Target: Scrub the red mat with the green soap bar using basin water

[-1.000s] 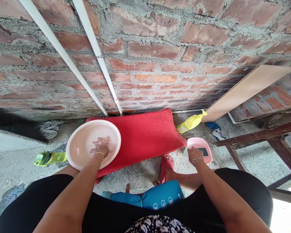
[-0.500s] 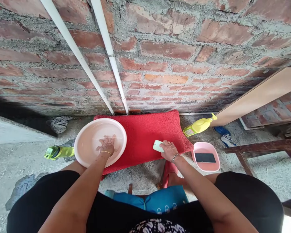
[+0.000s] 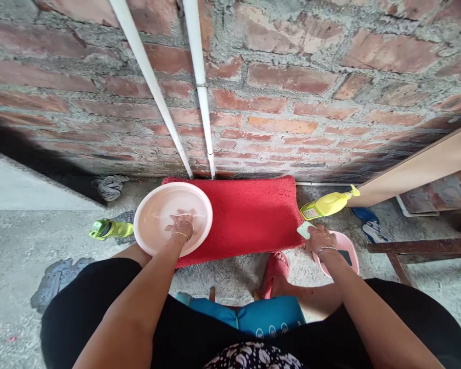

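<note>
My left hand (image 3: 182, 227) is open in the water of a pale pink washbasin (image 3: 141, 225), fingers spread near the bottom. The basin stands on the left part of a red cloth-covered surface (image 3: 253, 215). In my right hand (image 3: 319, 239) is a flat, pale green phone case (image 3: 306, 229) with rounded corners, held by one end. That hand is past the cloth's right end, partly over a small pink basin (image 3: 351, 243). Inside the small basin lies a dark, flat, phone-like slab (image 3: 344, 256), partly hidden by my hand and wrist.
A yellow pump bottle (image 3: 326, 205) lies tilted beyond my right hand. Left of the washbasin is a green bottle (image 3: 111, 229). A brick wall (image 3: 284, 125) with two white pipes (image 3: 205, 113) rises behind. A wooden frame (image 3: 418, 245) stands at right.
My right hand has carried the phone case rightward, from above the red cloth to beside the small pink basin. My left hand stays in the water. The view has shifted slightly.
</note>
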`<state>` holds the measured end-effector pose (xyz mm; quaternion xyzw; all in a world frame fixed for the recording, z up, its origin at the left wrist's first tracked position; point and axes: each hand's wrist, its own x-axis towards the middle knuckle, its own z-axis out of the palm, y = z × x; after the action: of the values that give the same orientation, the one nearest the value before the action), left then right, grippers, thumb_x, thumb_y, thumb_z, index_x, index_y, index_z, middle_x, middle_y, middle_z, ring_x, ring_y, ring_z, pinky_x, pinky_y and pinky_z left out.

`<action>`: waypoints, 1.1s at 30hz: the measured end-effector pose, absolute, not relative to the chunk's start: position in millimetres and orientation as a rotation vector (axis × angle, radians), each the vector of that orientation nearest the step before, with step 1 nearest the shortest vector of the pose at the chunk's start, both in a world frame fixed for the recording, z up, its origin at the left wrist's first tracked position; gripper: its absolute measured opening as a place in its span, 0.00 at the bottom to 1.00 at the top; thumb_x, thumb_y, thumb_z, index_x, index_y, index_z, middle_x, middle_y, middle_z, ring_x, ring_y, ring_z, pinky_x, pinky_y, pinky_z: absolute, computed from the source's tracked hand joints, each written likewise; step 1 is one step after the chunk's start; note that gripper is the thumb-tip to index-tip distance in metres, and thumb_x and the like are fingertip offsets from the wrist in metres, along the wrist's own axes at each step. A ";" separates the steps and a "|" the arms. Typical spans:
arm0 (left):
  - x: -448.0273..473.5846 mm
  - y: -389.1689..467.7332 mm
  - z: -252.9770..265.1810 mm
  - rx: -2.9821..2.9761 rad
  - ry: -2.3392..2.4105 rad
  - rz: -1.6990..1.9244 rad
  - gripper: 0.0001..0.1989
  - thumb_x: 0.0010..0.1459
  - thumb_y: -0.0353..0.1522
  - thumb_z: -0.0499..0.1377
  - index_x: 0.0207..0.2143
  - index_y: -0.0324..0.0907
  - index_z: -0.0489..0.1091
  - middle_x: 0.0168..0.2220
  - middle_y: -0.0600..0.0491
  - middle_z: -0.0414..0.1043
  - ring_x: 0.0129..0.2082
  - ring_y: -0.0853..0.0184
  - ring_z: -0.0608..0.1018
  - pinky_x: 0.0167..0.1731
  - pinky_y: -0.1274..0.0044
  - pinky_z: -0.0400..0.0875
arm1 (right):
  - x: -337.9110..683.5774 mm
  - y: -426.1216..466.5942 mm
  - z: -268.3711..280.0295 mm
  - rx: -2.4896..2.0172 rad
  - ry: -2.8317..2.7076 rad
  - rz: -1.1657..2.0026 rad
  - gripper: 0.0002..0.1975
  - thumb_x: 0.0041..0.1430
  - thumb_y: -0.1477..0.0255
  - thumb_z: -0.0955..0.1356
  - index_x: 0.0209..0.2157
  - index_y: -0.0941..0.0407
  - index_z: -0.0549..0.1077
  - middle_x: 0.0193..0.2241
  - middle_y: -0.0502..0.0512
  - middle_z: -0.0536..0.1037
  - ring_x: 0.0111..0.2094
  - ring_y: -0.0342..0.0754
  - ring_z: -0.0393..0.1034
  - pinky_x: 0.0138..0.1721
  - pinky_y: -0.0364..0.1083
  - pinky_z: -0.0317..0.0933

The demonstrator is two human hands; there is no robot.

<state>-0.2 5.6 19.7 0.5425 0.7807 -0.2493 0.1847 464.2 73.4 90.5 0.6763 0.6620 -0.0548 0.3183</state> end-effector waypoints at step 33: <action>-1.2 -0.2 21.3 1.562 2.240 -0.607 0.39 0.52 0.38 0.58 0.64 0.54 0.44 0.65 0.37 0.45 0.60 0.32 0.53 0.37 0.44 0.68 | 353.7 102.0 88.2 1.591 2.050 -0.046 0.18 0.51 0.72 0.65 0.46 0.54 0.70 0.46 0.60 0.69 0.43 0.55 0.65 0.41 0.51 0.53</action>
<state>-1.2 -0.2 21.3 0.5502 0.7888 -0.2136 0.1713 353.7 102.0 88.2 0.5903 0.7606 -0.0171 0.2696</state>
